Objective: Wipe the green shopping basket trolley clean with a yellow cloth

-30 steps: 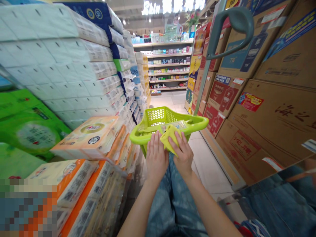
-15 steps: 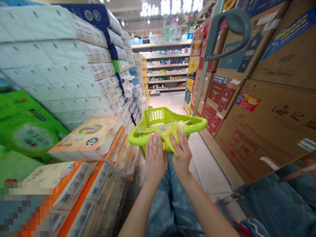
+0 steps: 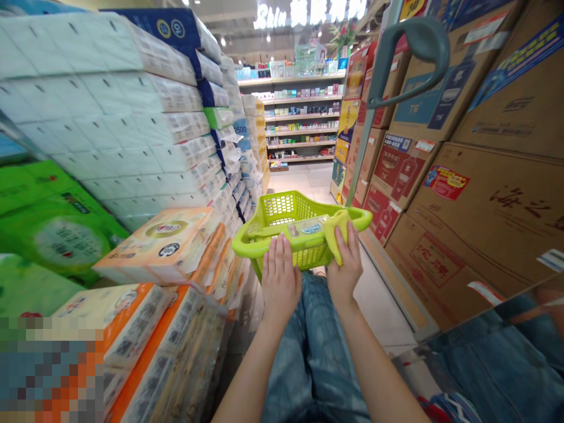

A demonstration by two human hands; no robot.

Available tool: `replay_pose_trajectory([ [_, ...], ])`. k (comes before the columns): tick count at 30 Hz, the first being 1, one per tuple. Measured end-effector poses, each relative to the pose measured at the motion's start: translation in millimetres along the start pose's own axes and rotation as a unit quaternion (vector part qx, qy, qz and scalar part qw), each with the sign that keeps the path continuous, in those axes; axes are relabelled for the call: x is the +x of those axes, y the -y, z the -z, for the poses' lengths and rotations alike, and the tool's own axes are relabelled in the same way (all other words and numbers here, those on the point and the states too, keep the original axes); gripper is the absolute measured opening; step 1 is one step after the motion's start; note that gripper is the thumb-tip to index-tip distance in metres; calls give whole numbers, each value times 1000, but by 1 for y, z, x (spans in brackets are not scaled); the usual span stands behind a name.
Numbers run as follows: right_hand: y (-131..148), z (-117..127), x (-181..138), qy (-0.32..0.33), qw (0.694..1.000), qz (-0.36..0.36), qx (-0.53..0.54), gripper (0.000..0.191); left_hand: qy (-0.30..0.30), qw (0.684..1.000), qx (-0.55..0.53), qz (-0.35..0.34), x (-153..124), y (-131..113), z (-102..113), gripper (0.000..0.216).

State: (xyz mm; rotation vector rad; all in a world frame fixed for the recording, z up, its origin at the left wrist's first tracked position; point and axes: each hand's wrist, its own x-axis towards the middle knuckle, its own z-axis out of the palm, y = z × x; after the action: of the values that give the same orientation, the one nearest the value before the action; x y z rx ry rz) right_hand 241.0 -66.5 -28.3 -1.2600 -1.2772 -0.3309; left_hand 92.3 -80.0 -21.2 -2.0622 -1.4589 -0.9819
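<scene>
A lime green shopping basket point(image 3: 282, 211) stands on the floor in front of my knees, with a flat packet point(image 3: 304, 227) lying inside it. My left hand point(image 3: 280, 281) rests on the basket's near rim, fingers together over the edge. My right hand point(image 3: 344, 267) presses a yellow cloth point(image 3: 337, 229) against the rim near the right corner, fingers closed over it. A grey-green pull handle point(image 3: 409, 59) rises from the basket's right side, up past the boxes.
Stacked tissue and toilet-paper packs point(image 3: 132, 123) wall the left side of the aisle. Brown cardboard cartons point(image 3: 484, 194) are piled on the right. A tiled floor strip point(image 3: 308, 176) runs ahead to shelves point(image 3: 299, 117) of small goods. My jeans point(image 3: 308, 364) fill the foreground.
My right hand has slid the yellow cloth rightward along the basket's near rim, from the middle to the right corner. My left hand stayed on the rim.
</scene>
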Motion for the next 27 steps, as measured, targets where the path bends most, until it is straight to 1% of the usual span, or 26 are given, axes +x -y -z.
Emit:
replay_pose_trajectory([
  [4, 27, -10, -19, 56, 994, 98, -8, 71, 2, 1000, 3, -8, -1, 3, -1, 70],
  [6, 28, -10, -22, 70, 988, 139, -10, 68, 4, 1000, -2, -10, -2, 4, -1, 69],
  [7, 24, -8, -21, 73, 986, 148, -12, 68, 7, 1000, -5, -9, -2, 5, -1, 70],
  [9, 11, -3, -13, 71, 987, 143, -14, 70, 10, 1000, -8, -7, -2, 5, 0, 71],
  [10, 3, 0, -8, 62, 990, 126, -13, 72, 10, 1000, -8, -6, -1, 5, 0, 72],
  [13, -15, 7, 6, 16, 999, 44, -4, 75, 6, 1000, 1, -5, 0, 3, 1, 73],
  [15, -17, 7, 11, -4, 1000, -1, 0, 77, 6, 1000, 11, -6, 1, 2, 1, 73],
  [16, -14, 6, 10, -6, 1000, -9, 2, 77, 7, 1000, 15, -8, 1, 2, 1, 73],
  [18, -3, 2, 5, 9, 1000, 2, 4, 77, 9, 1000, 20, -12, 1, 3, 0, 74],
  [19, 4, 0, 0, 23, 1000, 20, 5, 77, 10, 1000, 20, -12, 1, 3, 0, 74],
  [21, 17, -5, -10, 57, 996, 75, 6, 74, 9, 1000, 14, -12, 0, 5, -1, 73],
  [23, 24, -7, -16, 80, 988, 130, 3, 71, 7, 1000, 4, -13, -1, 7, -2, 72],
  [25, 21, -6, -17, 86, 983, 161, -7, 69, 6, 1000, -3, -15, -1, 8, -2, 72],
  [27, 10, -2, -12, 77, 985, 153, -19, 70, 8, 1000, -3, -15, -1, 8, -2, 73],
])
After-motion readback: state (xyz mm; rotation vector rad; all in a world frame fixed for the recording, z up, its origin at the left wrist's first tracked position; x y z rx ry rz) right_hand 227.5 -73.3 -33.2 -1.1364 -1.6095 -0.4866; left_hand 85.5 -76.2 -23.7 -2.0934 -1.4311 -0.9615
